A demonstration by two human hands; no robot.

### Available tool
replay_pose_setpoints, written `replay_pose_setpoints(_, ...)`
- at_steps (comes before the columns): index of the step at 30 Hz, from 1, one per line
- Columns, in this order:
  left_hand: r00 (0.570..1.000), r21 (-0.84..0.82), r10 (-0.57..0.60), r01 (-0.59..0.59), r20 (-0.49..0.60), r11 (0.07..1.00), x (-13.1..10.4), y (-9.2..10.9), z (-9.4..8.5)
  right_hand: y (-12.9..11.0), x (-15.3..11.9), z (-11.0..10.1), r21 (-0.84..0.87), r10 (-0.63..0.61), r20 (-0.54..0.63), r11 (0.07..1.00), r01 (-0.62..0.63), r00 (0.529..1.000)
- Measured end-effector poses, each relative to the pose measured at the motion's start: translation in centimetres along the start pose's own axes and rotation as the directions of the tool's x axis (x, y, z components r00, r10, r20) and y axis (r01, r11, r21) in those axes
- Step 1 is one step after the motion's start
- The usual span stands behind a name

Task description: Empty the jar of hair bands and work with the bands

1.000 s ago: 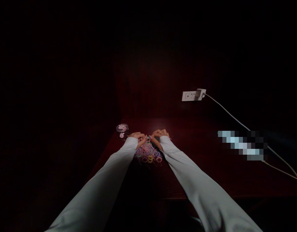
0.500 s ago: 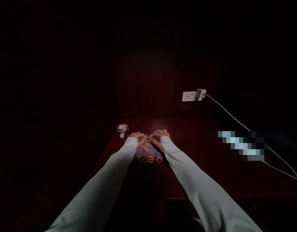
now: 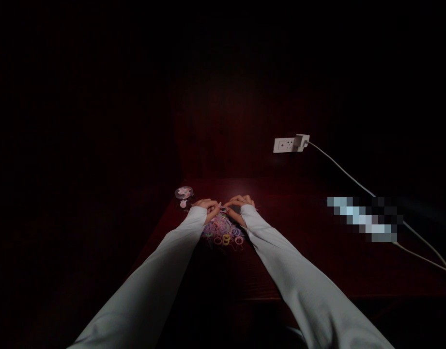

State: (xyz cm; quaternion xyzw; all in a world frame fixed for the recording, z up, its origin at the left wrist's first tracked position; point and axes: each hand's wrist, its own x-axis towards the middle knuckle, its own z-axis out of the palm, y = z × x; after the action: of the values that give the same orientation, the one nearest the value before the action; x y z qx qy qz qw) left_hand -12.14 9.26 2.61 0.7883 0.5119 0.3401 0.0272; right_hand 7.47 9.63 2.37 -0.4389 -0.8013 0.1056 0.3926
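Observation:
A heap of small coloured elastic hair ties (image 3: pixel 223 230) lies on the dark red table, pink, purple and yellow loops at its near edge. Over the heap's far left side, my left hand (image 3: pixel 208 208) is closed, thumb and fingers pinched together. Facing it from the right, my right hand (image 3: pixel 239 206) is closed as well, its fingertips almost meeting those of the left. Whatever lies between the fingertips is too small and dark to name. Beyond my left hand stands a round clear container (image 3: pixel 184 193) with pink and white pieces, and a small pink round piece (image 3: pixel 183 204) shows in front of it.
On the back wall is a white socket plate (image 3: pixel 284 145) with a white charger (image 3: pixel 301 141) plugged in. Its cable (image 3: pixel 342 168) runs down to the right, past a pixelated object (image 3: pixel 361 219) on the table (image 3: pixel 302 257). Surroundings are very dark.
Almost nothing differs; the fingertips of both hands have shifted very slightly over the heap. The hair ties and container stay where they were.

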Motion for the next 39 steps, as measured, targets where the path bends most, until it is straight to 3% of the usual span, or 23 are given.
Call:
replay_pose_setpoints(7,1.0,0.018,0.006,-0.005,-0.022,1.0,-0.08,0.01,0.1,-0.01,0.02,0.07,0.007,-0.003,-0.009,1.0,0.003,1.0)
replay_pose_setpoints(20,0.999,0.015,-0.003,0.002,0.041,1.0,0.11,-0.39,0.07,0.09,-0.04,0.02,-0.009,-0.043,-0.014,0.999,0.043,0.999)
replay_pose_setpoints(26,1.0,0.022,0.001,-0.001,0.001,1.0,-0.07,-0.45,0.31,0.17,0.03,-0.04,0.007,-0.033,-0.007,0.999,0.033,0.999)
replay_pose_setpoints(39,0.998,0.034,-0.001,-0.001,0.067,0.999,-0.18,-0.52,-0.2,0.38,0.21,0.19,0.01,-0.004,-0.02,1.0,0.004,1.0)
